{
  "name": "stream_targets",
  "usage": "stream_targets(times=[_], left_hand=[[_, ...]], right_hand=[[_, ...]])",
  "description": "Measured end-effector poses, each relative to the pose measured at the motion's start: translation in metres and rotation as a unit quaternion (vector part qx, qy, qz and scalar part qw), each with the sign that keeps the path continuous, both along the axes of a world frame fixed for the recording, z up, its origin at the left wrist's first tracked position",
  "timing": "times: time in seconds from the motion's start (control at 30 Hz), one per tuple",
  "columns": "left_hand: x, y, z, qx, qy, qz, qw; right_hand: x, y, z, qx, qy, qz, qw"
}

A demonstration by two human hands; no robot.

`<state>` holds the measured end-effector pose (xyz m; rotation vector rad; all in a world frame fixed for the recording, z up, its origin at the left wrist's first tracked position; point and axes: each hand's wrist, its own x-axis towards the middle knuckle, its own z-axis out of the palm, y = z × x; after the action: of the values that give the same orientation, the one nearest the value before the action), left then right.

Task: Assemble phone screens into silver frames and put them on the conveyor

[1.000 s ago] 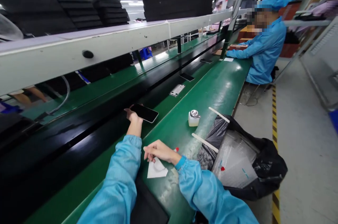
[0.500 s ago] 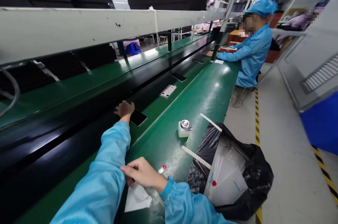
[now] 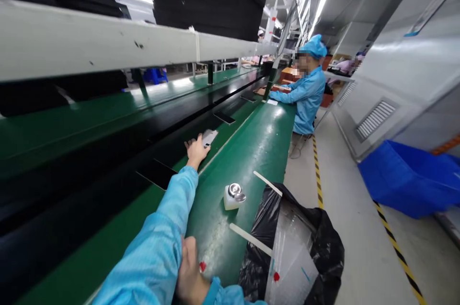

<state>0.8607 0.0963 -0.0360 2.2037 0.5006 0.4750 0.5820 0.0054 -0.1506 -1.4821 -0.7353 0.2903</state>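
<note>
Silver-grey plate (image 3: 210, 137), partly hidden by the left hand (image 3: 196, 151), lies on the conveyor (image 3: 118, 204) near the edge beside the green bench (image 3: 247, 152). Its near end is covered; the visible part is flat and pale, with a small dark mark by the fingers. Those fingers are slightly spread, touching it; whether they grip cannot be told. The right hand (image 3: 192, 269), fingers curled against the left sleeve (image 3: 151, 233), is blurred, its grip unclear. That sleeve cuts off one corner of a black panel (image 3: 157, 173).
</note>
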Motion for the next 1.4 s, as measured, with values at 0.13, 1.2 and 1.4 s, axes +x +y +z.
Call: stream_targets(times=[0.13,1.2,1.4], left_hand=[[-0.049,0.026,0.025,-0.055,-0.085,0.033,0.994],[-0.837,-0.145,0.005,-0.458,-0.423,0.424,0.657],[-0.807,-0.141,0.0,-0.55,-0.396,0.289,0.676]], right_hand=[[0.0,0.001,0.025,0.007,0.004,0.028,1.0],[-0.317,-0.011,0.088,-0.384,-0.19,0.349,0.833],[-0.296,-0.027,0.087,-0.219,-0.06,0.415,0.881]])
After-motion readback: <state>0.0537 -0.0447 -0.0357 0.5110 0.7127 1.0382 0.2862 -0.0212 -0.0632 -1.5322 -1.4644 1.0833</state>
